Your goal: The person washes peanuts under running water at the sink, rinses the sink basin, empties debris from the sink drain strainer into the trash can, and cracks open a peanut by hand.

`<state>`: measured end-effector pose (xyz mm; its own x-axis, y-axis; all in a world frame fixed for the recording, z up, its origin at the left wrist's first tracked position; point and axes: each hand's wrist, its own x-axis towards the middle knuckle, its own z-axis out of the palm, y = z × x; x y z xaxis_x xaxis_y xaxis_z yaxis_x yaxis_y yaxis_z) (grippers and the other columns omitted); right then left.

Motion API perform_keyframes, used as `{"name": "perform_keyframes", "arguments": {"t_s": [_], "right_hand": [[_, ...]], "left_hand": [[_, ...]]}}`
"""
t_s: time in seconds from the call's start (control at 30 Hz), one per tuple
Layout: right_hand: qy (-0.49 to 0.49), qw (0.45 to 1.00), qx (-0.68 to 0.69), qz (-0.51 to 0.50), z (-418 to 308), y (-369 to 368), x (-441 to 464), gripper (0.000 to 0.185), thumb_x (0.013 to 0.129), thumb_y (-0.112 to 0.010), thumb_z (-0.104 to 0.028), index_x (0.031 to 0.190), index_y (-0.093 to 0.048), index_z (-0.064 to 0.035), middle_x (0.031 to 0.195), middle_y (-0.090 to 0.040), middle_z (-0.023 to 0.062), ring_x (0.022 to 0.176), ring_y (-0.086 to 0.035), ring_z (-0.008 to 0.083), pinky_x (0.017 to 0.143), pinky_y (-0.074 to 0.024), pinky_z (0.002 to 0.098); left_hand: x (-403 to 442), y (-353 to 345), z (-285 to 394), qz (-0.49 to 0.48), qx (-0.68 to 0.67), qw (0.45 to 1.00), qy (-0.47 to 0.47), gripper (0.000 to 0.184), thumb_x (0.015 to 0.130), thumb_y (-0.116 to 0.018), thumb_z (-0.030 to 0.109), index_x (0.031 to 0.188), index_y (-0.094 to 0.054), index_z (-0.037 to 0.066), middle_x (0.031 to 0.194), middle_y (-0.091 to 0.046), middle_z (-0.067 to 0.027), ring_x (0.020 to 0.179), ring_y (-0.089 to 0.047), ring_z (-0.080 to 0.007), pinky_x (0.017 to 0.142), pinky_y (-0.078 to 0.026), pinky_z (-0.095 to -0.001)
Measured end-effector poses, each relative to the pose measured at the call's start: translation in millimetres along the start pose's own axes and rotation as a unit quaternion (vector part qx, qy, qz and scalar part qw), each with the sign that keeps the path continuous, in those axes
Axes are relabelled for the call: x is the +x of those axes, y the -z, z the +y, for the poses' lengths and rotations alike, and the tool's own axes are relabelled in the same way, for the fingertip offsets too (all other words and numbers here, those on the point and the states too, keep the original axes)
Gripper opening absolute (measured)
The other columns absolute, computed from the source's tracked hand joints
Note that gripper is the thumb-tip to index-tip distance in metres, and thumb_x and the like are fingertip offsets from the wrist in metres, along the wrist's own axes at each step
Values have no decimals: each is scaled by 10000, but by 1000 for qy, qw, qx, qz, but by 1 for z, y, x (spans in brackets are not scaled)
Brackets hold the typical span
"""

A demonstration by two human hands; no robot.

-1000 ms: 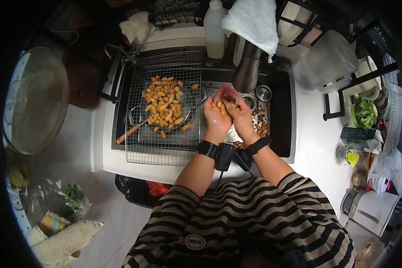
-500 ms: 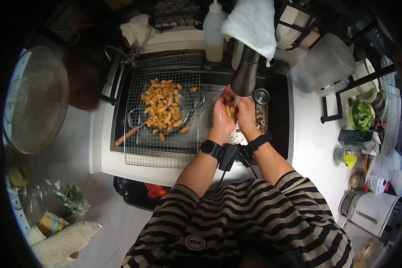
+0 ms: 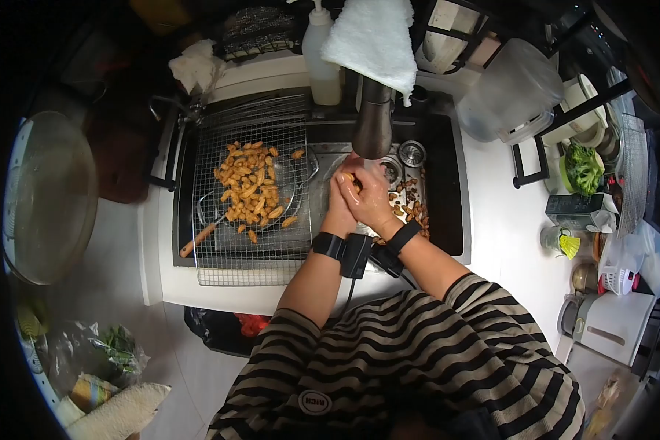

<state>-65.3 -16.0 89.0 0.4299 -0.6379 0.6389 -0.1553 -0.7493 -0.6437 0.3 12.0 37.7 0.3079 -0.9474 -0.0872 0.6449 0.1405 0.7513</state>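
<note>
Under the dark faucet (image 3: 372,132), my left hand (image 3: 340,204) and my right hand (image 3: 371,199) are pressed together, both wet. A few peanuts in their shells (image 3: 356,183) show between the fingers; the rest of the handful is hidden. My right hand lies partly over the left. To the left, a heap of unshelled peanuts (image 3: 255,187) rests on a wire rack (image 3: 290,249) laid across the sink. More small brown pieces, apparently peanuts, (image 3: 416,209) lie on the sink floor right of my hands.
A white cloth (image 3: 370,40) drapes over the faucet top, beside a pump bottle (image 3: 321,59). Below the rack is a pan-like vessel with a wooden handle (image 3: 198,240). A round metal drain piece (image 3: 412,153) sits in the sink (image 3: 447,198). A clear plastic container (image 3: 510,92) stands on the right counter.
My hands have closed together around the peanuts, which lay more exposed in the cupped palms before. The view has shifted, and more loose pieces on the sink floor show now.
</note>
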Motion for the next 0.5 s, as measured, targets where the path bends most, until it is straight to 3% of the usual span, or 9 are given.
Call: {"name": "perform_keyframes", "arguments": {"t_s": [0.07,0.1,0.13,0.17,0.23,0.33,0.43,0.47,0.5], "right_hand": [[-68,996,-10,-61,7,5,6,174,763,-576,-163,845,-575,-10,842,-562,182,766,-534,366,674,-429,403],[-101,990,-14,-93,11,6,10,190,759,-577,-172,857,-577,-9,855,-555,194,790,-525,377,681,-426,414],[-111,989,-9,-95,16,5,12,188,753,-569,-160,863,-576,-6,827,-554,210,741,-533,386,648,-430,421],[-121,989,-9,-90,17,4,11,180,753,-565,-152,860,-577,-9,832,-554,206,756,-531,385,651,-429,423],[-140,987,-10,-79,15,1,12,163,753,-557,-137,856,-578,-13,842,-554,198,784,-527,385,655,-427,428],[-11,1000,-3,-24,10,-3,-1,153,757,-550,-129,862,-579,-22,856,-556,182,827,-516,385,680,-421,434],[8,998,10,-56,-1,5,6,161,755,-559,-137,873,-580,-30,869,-557,168,852,-507,387,713,-415,436],[-36,993,9,-112,11,3,5,171,748,-568,-135,885,-578,-31,868,-558,165,849,-506,385,734,-407,424],[-72,990,1,-119,15,6,9,177,748,-567,-130,895,-578,-33,871,-559,166,852,-504,385,737,-406,421]], "left_hand": [[-22,-17,13,-9,297,950,-99,513,771,-606,413,1097,-471,40,968,-560,-89,882,-554,-225,770,-475,-327],[-16,-22,15,5,106,994,-27,412,812,-543,373,1059,-503,46,962,-576,-89,882,-561,-220,789,-467,-329],[-4,-29,14,20,-88,995,46,333,852,-481,334,1021,-534,52,956,-592,-89,883,-569,-214,807,-460,-331],[4,-34,15,33,-279,953,116,293,893,-418,294,984,-566,58,951,-607,-89,883,-576,-208,826,-453,-333],[12,-14,13,15,-262,958,113,273,893,-430,290,968,-564,64,969,-604,-91,880,-577,-193,823,-456,-335],[15,-1,28,29,-214,972,95,283,906,-407,296,974,-547,59,984,-590,-88,918,-562,-198,846,-443,-343],[11,13,3,38,-158,985,59,375,875,-420,395,990,-544,61,917,-577,-89,861,-551,-205,751,-466,-333],[11,18,-5,42,-139,988,47,408,865,-424,428,996,-543,61,895,-573,-89,842,-547,-207,719,-473,-329],[13,12,-8,42,-196,976,81,360,879,-422,381,991,-543,61,931,-575,-85,874,-548,-202,764,-461,-328]]}}
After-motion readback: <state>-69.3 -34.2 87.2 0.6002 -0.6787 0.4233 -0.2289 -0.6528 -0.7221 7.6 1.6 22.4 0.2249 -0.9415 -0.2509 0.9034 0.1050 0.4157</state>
